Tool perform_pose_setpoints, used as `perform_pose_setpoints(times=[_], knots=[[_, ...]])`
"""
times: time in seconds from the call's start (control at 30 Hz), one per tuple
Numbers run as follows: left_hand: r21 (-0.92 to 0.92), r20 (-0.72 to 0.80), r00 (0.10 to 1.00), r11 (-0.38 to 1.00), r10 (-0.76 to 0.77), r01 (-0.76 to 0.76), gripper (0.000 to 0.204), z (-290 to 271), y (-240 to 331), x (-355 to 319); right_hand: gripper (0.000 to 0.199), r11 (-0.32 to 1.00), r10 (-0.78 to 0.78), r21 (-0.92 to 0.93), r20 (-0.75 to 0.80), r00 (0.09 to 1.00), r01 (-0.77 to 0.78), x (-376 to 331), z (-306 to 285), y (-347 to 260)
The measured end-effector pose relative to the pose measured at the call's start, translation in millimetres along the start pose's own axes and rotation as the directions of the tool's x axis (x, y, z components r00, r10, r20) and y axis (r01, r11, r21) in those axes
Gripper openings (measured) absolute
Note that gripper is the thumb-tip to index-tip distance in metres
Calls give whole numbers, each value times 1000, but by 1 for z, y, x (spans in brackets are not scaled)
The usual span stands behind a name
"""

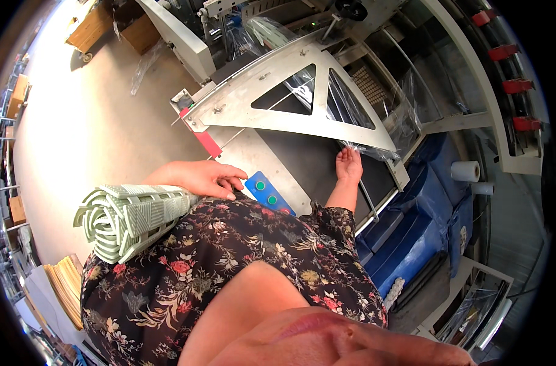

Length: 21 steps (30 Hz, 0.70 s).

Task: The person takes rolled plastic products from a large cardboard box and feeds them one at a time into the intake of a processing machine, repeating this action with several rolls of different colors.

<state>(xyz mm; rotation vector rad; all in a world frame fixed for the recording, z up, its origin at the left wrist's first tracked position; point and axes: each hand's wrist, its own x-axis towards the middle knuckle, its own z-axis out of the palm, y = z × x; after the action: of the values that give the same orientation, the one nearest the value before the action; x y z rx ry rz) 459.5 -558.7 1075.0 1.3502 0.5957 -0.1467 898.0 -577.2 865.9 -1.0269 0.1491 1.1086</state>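
Observation:
My left hand (214, 179) is held in front of my body, its fingers loosely bent and thumb apart, with nothing in them. Its fingertips are close to a blue control panel (267, 194) with green buttons. Tucked under my left arm is a rolled pale green ribbed mat (137, 215). My right hand (349, 163) reaches forward, palm up, its curled fingers at the edge of clear plastic film (375, 151). The film lies beneath a raised metal frame (290, 119) with triangular cutouts, over a black machine bed (302, 155).
Blue covered material (406, 226) lies beside the machine on the right, with white rolls (466, 171) past it. Red clamps (517, 86) line an upright at far right. A wooden crate on wheels (90, 30) stands at the far left. A yellowish stack (64, 287) is at lower left.

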Motion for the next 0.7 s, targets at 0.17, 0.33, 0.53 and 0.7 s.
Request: perform_pose_setpoints(times=[0.17, 0.33, 0.53, 0.7], knots=[[-13, 40, 998, 998, -53, 53, 62, -1, 2, 2, 40, 959, 133, 176, 409, 903, -221, -22, 25, 18], [8, 72, 994, 997, -79, 79, 62, -3, 6, 4, 51, 946, 274, 3, 523, 807, -323, -53, 52, 50], [16, 53, 996, 997, -73, 72, 62, 0, 3, 3, 53, 586, 443, -810, 313, 840, -7, -99, 68, 42], [-133, -12, 999, 991, -29, 28, 59, 7, 2, -2, 54, 471, 654, -832, 552, 518, 292, -138, 118, 7]])
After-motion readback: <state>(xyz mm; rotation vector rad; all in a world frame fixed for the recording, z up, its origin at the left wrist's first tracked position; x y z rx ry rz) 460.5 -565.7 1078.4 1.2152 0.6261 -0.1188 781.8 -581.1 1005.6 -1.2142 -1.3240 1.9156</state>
